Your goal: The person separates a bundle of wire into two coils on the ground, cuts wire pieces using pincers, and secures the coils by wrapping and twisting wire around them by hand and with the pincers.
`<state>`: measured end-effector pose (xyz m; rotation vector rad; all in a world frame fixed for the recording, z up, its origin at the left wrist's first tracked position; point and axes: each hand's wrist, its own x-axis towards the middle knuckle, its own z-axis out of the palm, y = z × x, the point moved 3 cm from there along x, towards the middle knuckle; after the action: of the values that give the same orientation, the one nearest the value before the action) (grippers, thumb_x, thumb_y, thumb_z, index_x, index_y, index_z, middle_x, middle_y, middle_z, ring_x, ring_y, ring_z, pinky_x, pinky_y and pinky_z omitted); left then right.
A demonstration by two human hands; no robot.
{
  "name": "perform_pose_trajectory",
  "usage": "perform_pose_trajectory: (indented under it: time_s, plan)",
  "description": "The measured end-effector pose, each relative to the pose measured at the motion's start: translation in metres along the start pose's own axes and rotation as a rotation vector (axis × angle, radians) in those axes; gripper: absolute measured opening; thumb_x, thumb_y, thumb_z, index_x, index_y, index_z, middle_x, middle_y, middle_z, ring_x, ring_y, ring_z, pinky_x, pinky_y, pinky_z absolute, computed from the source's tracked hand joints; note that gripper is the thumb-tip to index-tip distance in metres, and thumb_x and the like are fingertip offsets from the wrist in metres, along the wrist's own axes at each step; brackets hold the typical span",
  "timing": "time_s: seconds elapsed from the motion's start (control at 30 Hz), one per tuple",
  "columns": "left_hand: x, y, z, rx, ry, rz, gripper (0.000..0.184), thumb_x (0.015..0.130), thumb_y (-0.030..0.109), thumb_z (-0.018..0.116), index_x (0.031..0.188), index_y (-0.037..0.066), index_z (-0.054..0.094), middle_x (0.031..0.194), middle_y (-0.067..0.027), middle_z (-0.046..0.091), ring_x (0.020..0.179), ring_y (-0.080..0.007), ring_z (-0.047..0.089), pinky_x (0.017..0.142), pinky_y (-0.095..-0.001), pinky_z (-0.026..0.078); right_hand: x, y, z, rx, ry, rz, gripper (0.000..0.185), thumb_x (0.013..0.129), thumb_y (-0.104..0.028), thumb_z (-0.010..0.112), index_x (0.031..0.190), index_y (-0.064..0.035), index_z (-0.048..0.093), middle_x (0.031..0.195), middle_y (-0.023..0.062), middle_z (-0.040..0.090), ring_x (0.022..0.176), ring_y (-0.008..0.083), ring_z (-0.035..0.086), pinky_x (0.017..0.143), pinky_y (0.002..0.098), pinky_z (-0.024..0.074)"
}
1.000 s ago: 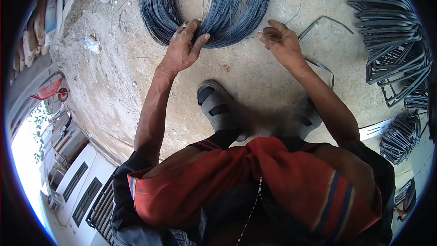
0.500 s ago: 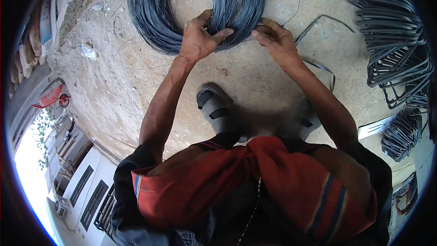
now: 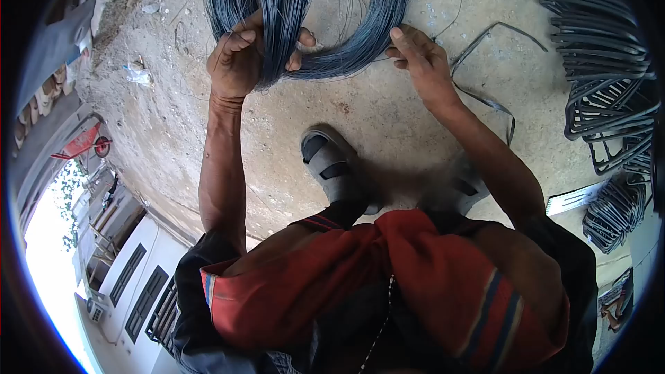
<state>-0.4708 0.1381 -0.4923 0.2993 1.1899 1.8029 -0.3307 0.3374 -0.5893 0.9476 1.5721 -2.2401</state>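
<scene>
Head view: coil (image 3: 287, 14) on floor (image 3: 402, 118), ahead of the feet (image 3: 329, 159). Left hand (image 3: 235, 66) wraps a bundle of its strands; right hand (image 3: 424, 62) narrow at its right edge, can't tell if gripping. I'd keep strands together, avoiding snags.

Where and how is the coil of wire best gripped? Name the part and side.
Probably by the near band of the coil of wire, from the wearer's side, fingers through the open centre, thumb outside: the ring leaves a gap beyond that band. The left hand wraps the left bundle, fingertips showing in that gap.
</scene>
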Motion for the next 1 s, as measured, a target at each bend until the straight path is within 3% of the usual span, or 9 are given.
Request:
perform_pose_trajectory:
  time_s: [0.1, 0.3, 0.4, 0.5, 0.6, 0.73, 0.87, 0.9, 1.0]
  plan:
    - [-0.003, 0.017, 0.005, 0.115, 0.015, 0.060, 0.051, 0.089, 0.036, 0.038, 0.127, 0.005, 0.052, 0.101, -0.0286, 0.061, 0.073, -0.0283, 0.064, 0.067, -0.0305, 0.051, 0.002, -0.004, 0.003, 0.064, 0.033, -0.095, 0.071, 0.083, -0.042, 0.067, 0.123, 0.0124, 0.046, 0.086, 0.0077, 0.062, 0.080, 0.0098, 0.055, 0.073, 0.0214, 0.0439]
    - [-0.013, 0.031, 0.005, 0.120, 0.151, 0.029, 0.050, 0.089, 0.042, 0.040, 0.120, 0.008, 0.059, 0.103, -0.0291, 0.060, 0.068, -0.0273, 0.058, 0.067, -0.0327, 0.047, -0.001, -0.011, 0.008, 0.129, 0.010, -0.108, 0.074, 0.080, -0.040, 0.071, 0.123, 0.0139, 0.043, 0.084, 0.0071, 0.062, 0.082, 0.0113, 0.055, 0.074, 0.0189, 0.0426]
    - [-0.016, 0.035, 0.005, 0.129, 0.179, 0.054, 0.051, 0.088, 0.042, 0.040, 0.122, 0.008, 0.058, 0.105, -0.0311, 0.059, 0.067, -0.0262, 0.057, 0.067, -0.0330, 0.046, -0.003, -0.012, 0.009, 0.160, 0.054, -0.056, 0.067, 0.081, -0.037, 0.071, 0.122, 0.0100, 0.046, 0.098, 0.0107, 0.059, 0.092, 0.0174, 0.055, 0.078, 0.0263, 0.0446]
    - [-0.014, 0.037, 0.013, 0.085, 0.173, 0.136, 0.052, 0.087, 0.039, 0.042, 0.125, 0.007, 0.055, 0.108, -0.0334, 0.057, 0.069, -0.0261, 0.058, 0.068, -0.0327, 0.047, -0.022, -0.030, 0.011, -0.249, 0.301, -0.623, 0.057, 0.078, -0.031, 0.072, 0.120, 0.0022, 0.051, 0.114, 0.0139, 0.050, 0.104, 0.0265, 0.051, 0.086, 0.0363, 0.0439]
    - [-0.016, 0.042, 0.015, 0.115, 0.199, 0.169, 0.053, 0.085, 0.033, 0.045, 0.127, 0.001, 0.051, 0.110, -0.0349, 0.055, 0.071, -0.0262, 0.059, 0.069, -0.0329, 0.048, -0.029, -0.049, 0.014, -0.575, 0.064, -1.040, 0.052, 0.073, -0.026, 0.073, 0.117, -0.0050, 0.054, 0.121, 0.0156, 0.044, 0.112, 0.0331, 0.046, 0.092, 0.0435, 0.0411]
    - [-0.016, 0.043, 0.013, 0.216, 0.193, 0.171, 0.052, 0.082, 0.022, 0.047, 0.125, -0.007, 0.048, 0.111, -0.0352, 0.055, 0.073, -0.0260, 0.060, 0.068, -0.0327, 0.049, -0.046, -0.073, 0.045, -0.873, -0.214, -1.389, 0.036, 0.078, -0.015, 0.065, 0.113, -0.0085, 0.060, 0.123, 0.0050, 0.051, 0.120, 0.0226, 0.044, 0.099, 0.0422, 0.0378]
    - [-0.016, 0.052, 0.017, 0.256, 0.189, 0.192, 0.051, 0.079, 0.015, 0.045, 0.123, -0.010, 0.048, 0.111, -0.0352, 0.055, 0.073, -0.0252, 0.061, 0.066, -0.0328, 0.049, -0.013, -0.069, 0.080, -1.813, -0.266, -1.242, 0.047, 0.076, -0.016, 0.065, 0.121, -0.0143, 0.051, 0.130, 0.0022, 0.047, 0.125, 0.0168, 0.041, 0.112, 0.0421, 0.0209]
    - [-0.017, 0.056, 0.013, 0.281, 0.151, 0.186, 0.051, 0.078, 0.013, 0.044, 0.124, -0.010, 0.048, 0.111, -0.0347, 0.055, 0.074, -0.0243, 0.060, 0.064, -0.0318, 0.048, -0.009, -0.073, 0.081, -1.785, -0.314, -1.187, 0.034, 0.079, -0.013, 0.059, 0.113, -0.0136, 0.058, 0.120, 0.0029, 0.056, 0.119, 0.0159, 0.046, 0.115, 0.0452, 0.0129]
    - [-0.021, 0.073, 0.004, 0.359, 0.104, 0.123, 0.057, 0.076, 0.018, 0.045, 0.130, 0.001, 0.048, 0.118, -0.0333, 0.052, 0.072, -0.0244, 0.052, 0.066, -0.0314, 0.042, -0.017, -0.096, 0.083, -1.789, -0.421, -1.100, 0.022, 0.080, -0.010, 0.057, 0.100, -0.0116, 0.066, 0.105, 0.0027, 0.064, 0.112, 0.0159, 0.051, 0.114, 0.0494, 0.0137]
